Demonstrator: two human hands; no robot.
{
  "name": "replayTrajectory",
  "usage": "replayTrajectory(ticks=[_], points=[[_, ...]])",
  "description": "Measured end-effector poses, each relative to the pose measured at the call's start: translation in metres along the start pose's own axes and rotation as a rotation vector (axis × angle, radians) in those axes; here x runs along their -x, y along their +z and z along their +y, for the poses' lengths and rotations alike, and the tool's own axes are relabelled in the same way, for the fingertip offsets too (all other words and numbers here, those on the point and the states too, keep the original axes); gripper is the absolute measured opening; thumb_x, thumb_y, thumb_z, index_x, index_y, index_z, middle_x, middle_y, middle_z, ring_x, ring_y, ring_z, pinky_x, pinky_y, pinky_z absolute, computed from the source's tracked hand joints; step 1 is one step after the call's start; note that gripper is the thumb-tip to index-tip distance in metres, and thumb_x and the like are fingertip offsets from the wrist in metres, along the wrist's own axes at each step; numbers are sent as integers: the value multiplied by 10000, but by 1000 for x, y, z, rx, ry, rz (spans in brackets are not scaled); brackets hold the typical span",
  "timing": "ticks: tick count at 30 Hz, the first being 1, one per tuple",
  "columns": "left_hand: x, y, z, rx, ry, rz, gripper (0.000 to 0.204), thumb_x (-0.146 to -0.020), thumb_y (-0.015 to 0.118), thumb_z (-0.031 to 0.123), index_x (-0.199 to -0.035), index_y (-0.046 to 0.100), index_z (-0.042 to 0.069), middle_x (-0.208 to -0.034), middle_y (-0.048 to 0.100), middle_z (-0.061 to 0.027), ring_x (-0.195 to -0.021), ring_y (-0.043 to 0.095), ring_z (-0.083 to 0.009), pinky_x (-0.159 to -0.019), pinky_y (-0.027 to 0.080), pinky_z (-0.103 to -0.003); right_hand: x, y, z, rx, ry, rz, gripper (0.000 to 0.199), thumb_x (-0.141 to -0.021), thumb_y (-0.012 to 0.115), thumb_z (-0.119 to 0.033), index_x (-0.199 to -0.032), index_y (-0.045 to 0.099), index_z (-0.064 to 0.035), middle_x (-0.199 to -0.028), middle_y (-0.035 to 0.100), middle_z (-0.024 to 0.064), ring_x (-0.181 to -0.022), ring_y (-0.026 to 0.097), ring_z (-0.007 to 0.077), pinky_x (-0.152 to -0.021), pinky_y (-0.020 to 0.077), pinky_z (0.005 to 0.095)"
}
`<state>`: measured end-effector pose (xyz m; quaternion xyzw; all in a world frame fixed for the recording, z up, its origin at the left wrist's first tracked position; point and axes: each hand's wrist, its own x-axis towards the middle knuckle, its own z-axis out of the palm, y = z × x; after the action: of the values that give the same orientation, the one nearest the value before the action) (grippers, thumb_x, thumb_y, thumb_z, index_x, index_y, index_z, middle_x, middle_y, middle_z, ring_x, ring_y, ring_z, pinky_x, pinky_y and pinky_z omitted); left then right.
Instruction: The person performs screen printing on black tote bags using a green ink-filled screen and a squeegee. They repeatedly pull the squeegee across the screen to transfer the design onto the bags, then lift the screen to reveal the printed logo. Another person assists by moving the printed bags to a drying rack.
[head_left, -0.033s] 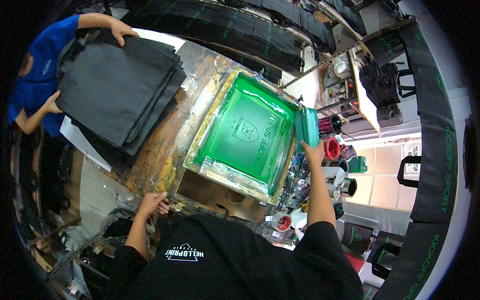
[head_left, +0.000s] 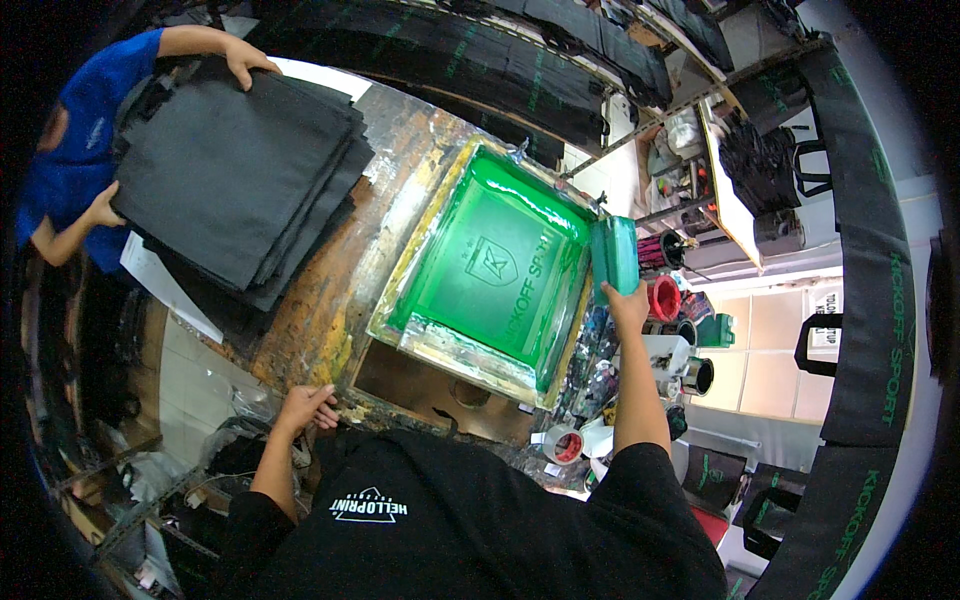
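A screen-printing frame (head_left: pixel 440 356) lies tilted on the worktable, its mesh coated in wet green ink (head_left: pixel 440 255) and showing a shield design with lettering. At the frame's right edge, my right hand (head_left: pixel 627 305) grips the lower end of a squeegee (head_left: pixel 615 252) smeared with green. The squeegee stands against that edge, outside the printed area. My left hand (head_left: pixel 310 408) rests on the table's near edge, left of the frame's near corner. Its fingers are loosely extended and nothing shows in them.
At the left, a co-worker in blue has hands on a stack of black fabric pieces (head_left: pixel 225 165). The worktable (head_left: pixel 300 325) is stained with paint. Ink tubs, including a red one (head_left: pixel 663 297), crowd the right side. Black printed bags (head_left: pixel 860 330) hang at far right.
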<state>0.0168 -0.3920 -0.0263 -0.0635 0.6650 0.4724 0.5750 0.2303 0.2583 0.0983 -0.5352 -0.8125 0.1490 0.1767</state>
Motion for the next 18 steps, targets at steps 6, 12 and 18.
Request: replayTrajectory(ticks=[6, 12, 18], points=[[3, 2, 1, 0, 0, 19, 554, -1043, 633, 456, -1049, 682, -96, -802, 756, -221, -634, 757, -270, -540, 604, -330, 4, 5, -5, 68, -40, 41, 752, -698, 889, -464, -1199, 604, 19, -1104, 720, 308, -1051, 701, 472, -924, 538, 509], [3, 2, 4, -5, -16, 15, 548, -1046, 634, 441, -1061, 683, -105, -805, 757, -226, -639, 759, -272, -538, 604, -332, 9, 2, -4, 77, -36, 57, 766, -699, 885, -468, -1220, 593, 11, -1106, 713, 319, -1064, 693, 484, -928, 533, 524], [2, 0, 2, -17, 13, 13, 556, -1043, 636, 446, -1060, 684, -107, -815, 758, -232, -651, 764, -280, -536, 607, -342, 15, 0, 1, 61, -27, 26, 753, -701, 883, -461, -1229, 602, -5, -1125, 723, 290, -1088, 692, 468, -949, 529, 515]])
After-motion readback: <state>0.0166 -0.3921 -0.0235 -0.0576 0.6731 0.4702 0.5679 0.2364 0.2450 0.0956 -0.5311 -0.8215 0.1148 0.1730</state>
